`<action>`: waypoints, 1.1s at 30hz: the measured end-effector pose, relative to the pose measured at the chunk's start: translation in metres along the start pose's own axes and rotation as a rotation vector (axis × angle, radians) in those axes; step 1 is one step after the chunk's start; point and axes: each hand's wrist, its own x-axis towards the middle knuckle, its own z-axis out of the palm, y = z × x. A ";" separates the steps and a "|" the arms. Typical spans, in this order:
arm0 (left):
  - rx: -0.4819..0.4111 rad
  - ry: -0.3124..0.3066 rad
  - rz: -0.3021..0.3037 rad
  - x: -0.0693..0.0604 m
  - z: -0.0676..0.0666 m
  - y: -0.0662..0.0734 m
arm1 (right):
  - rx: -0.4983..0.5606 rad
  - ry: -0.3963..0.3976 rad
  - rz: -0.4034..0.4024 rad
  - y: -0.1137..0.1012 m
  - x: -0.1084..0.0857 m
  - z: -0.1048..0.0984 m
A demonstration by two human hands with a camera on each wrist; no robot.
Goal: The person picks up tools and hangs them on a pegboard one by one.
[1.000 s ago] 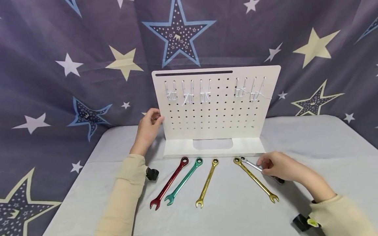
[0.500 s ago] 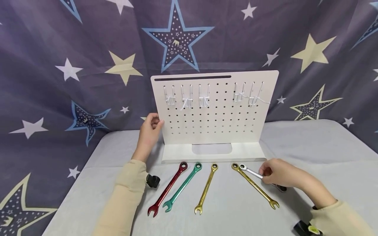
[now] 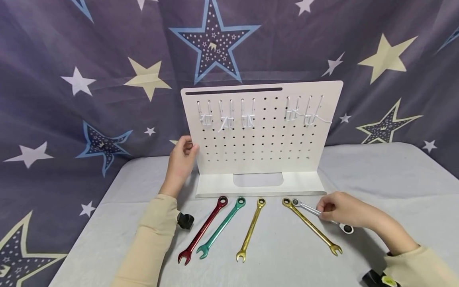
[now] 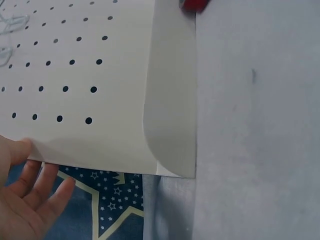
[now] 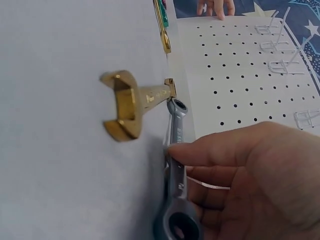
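Observation:
In the head view my left hand (image 3: 180, 160) holds the left edge of a white pegboard (image 3: 258, 149), thumb on its front face; the left wrist view shows the other fingers reaching behind that edge. My right hand (image 3: 349, 209) pinches the middle of a silver ratchet wrench (image 5: 177, 130) between thumb and fingers, a ring at each end. Its far ring lies beside the ring end of a gold wrench (image 3: 312, 225). Farther left lie a second gold wrench (image 3: 252, 229), a green wrench (image 3: 221, 226) and a red wrench (image 3: 202, 230), open ends toward me.
Several white wire hooks (image 3: 248, 115) hang in the pegboard's upper rows, with a gap right of the middle. Its base (image 3: 215, 187) stands on the grey cloth-covered table (image 3: 287, 263), just behind the wrenches. A star-patterned curtain (image 3: 287, 48) closes off the back.
My right hand has shifted slightly right with the silver wrench, whose near ring now shows more plainly. My left hand keeps its hold on the pegboard. The head view has shifted a little.

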 end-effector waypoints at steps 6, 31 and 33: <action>0.031 0.012 0.004 0.000 -0.001 0.000 | 0.022 -0.015 -0.011 0.002 -0.003 -0.002; 0.091 0.008 -0.008 0.001 -0.003 0.000 | 0.139 0.235 -0.111 -0.011 -0.002 -0.012; 0.099 0.007 -0.014 0.001 -0.003 0.000 | 0.122 0.261 -0.123 -0.011 -0.002 -0.012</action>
